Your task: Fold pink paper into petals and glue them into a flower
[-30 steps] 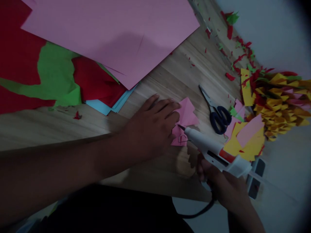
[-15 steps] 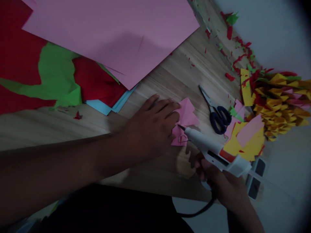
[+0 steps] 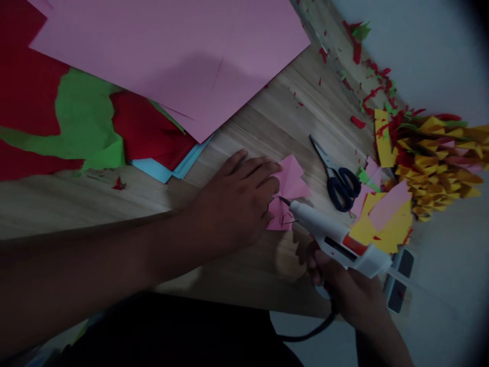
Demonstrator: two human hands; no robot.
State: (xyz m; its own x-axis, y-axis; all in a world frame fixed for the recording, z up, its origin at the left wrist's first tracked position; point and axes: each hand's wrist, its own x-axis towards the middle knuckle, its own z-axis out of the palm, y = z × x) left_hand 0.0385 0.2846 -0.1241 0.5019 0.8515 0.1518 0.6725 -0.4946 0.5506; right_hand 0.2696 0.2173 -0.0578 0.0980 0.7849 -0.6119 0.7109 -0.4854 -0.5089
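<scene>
My left hand [image 3: 240,196] bears down from the left on a small creased pink paper cut-out [image 3: 292,178]. Its thumb and index finger press at the paper's left edge, partly hiding it, while the outer fingers are spread on or above the wooden table. Wrapped around the handle of a white hot glue gun [image 3: 324,224] is my right hand [image 3: 340,283]. The gun's dark nozzle points left and meets, or nearly meets, the cut-out's narrow middle. A clear glue stick [image 3: 405,279] sticks out of the gun's rear.
Scissors [image 3: 336,178] with dark blue handles lie right of the cut-out. Beyond are yellow paper scraps [image 3: 389,221], a folded-paper piece [image 3: 431,163] and red and green bits. Large pink sheets [image 3: 171,46] cover the upper left. A black cord [image 3: 309,334] hangs from the gun.
The whole view has shifted slightly, so things appear a little further left. Both hands, the glue gun and the pink cut-out keep nearly the same places relative to each other.
</scene>
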